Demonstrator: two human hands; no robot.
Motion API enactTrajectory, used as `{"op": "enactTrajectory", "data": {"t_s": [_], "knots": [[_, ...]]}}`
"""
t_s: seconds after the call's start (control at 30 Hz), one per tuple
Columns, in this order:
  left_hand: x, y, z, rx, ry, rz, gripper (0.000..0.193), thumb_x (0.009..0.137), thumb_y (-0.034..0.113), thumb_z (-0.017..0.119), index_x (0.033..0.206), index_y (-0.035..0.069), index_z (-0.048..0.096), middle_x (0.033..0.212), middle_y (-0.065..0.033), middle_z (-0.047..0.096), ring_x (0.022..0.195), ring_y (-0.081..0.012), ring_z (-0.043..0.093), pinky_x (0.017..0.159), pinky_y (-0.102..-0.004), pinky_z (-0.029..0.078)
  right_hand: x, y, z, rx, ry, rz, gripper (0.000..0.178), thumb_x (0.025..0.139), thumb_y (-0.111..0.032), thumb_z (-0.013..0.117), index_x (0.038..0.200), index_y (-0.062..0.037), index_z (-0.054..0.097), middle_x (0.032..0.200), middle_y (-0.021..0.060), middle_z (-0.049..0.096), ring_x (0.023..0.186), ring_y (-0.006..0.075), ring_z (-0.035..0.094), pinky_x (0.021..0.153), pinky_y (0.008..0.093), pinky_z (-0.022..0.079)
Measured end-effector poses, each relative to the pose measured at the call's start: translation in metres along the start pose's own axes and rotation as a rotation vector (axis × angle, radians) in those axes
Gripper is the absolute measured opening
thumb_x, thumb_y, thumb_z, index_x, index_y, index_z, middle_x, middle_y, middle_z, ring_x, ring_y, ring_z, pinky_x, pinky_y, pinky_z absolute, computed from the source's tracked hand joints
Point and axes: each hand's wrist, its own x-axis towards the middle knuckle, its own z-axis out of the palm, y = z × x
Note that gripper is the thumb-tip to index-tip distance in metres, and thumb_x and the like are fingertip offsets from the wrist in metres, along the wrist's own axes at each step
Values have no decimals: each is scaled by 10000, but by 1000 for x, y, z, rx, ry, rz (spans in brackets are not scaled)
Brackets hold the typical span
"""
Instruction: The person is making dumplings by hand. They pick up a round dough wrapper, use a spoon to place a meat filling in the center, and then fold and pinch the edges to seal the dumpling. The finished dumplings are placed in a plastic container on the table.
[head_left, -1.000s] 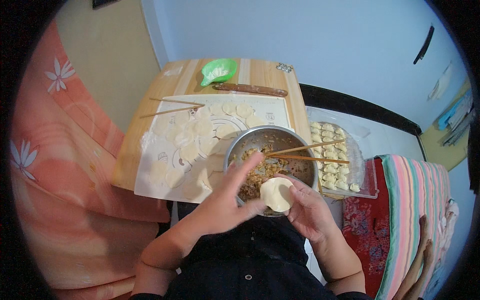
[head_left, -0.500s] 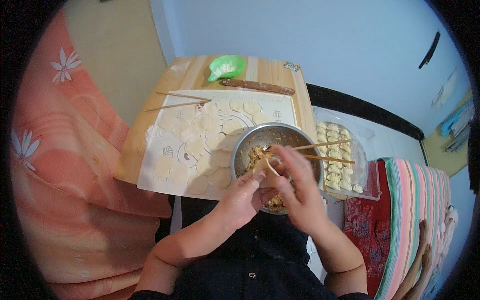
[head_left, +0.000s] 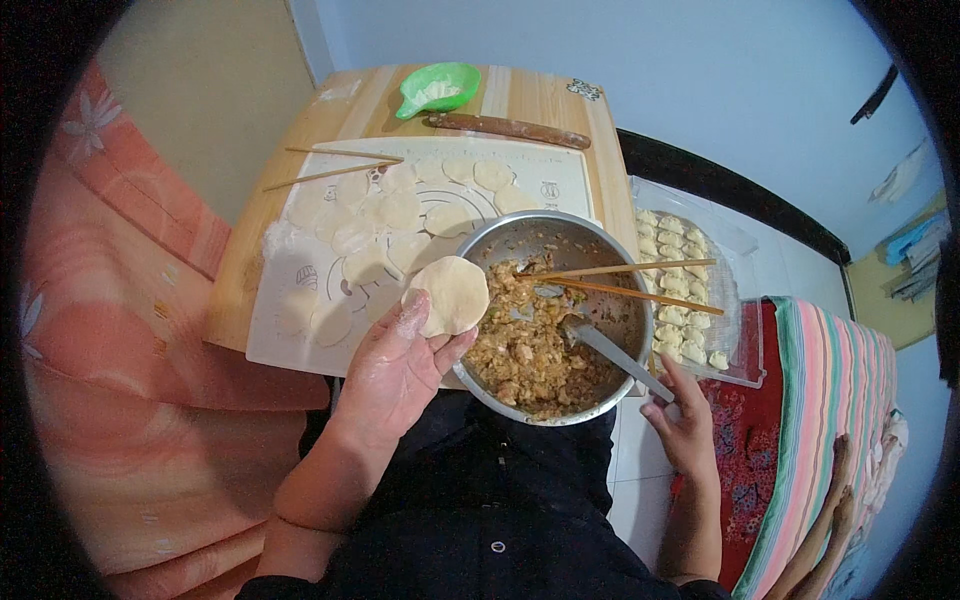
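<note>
Shaped dumplings (head_left: pixel 692 351) stand in rows, bare dough rounds (head_left: pixel 448 220) remain; my left hand (head_left: pixel 388 380) holds an unfilled wrapper (head_left: pixel 455 298), my right hand (head_left: pixel 690 425) meets the spoon (head_left: pixel 612 352), closure unclear.

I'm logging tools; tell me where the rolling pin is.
In the head view, the rolling pin lies at upper middle on the wooden table, just beyond the white mat, its left end near the green bowl.

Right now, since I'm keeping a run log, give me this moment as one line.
left hand: holding dough round; right hand: at spoon handle; metal bowl: filling, chopsticks; tray: dumplings
</note>
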Motion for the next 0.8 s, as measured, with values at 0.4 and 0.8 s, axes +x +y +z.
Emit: {"op": "enactTrajectory", "data": {"t_s": [0.4, 0.8], "knots": [[1, 2, -4, -4, 9, 18, 351, 921, 236, 489, 1218, 49, 474, 1184, -82, 548, 1081, -206, 532, 936, -382, 429, 50, -32, 0, -287, -15, -463, 155, 730, -72, 667, 882, -71, 639, 698, 76, 566, 644, 263, 541, 580, 336, 427], [0, 0, -9, 15, -10, 18, 348, 922, 229, 482, 1212, 36, 476, 1176, -94, 553, 1070, -210, 540, 922, -380, 442, 44, -39, -3, 95, -26, 31, 207, 906, -156, 519, 857, 17, 621, 692, 70, 593, 618, 135, 556, 586, 243, 448]]}}
